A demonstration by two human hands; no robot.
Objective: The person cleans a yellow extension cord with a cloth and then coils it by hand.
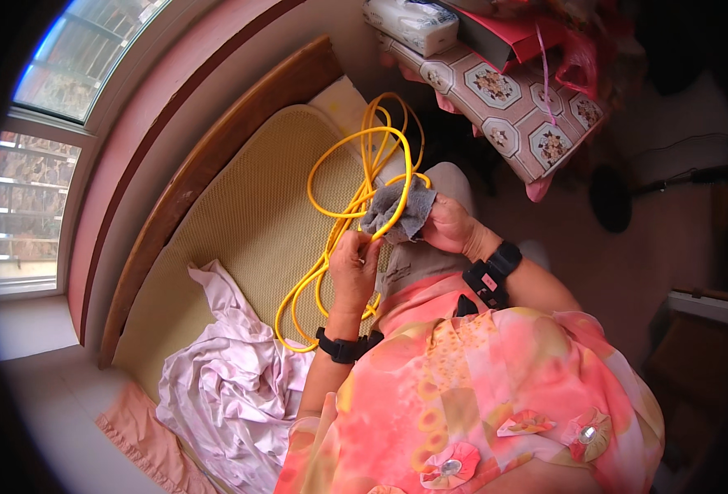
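A long yellow cable (311, 186) hangs in loose loops across my lap and over the woven mat beside me. My left hand (352, 267) pinches one strand of it between thumb and fingers. Just to the right, my right hand (453, 224) is closed on a grey cloth (417, 212), which is folded against the cable. One loop of the cable passes over the cloth's front, and another strand runs behind it. The cloth partly hides the right fingertips. Both wrists wear black straps.
A woven mat (257, 177) covers the wooden-edged bench or bed at left. On it lies a crumpled pale pink cloth (232, 370). A table with a patterned cover (462, 78) stands at the upper right, bearing a tissue pack (413, 29) and a red folder (516, 41). A window (34, 198) is at far left.
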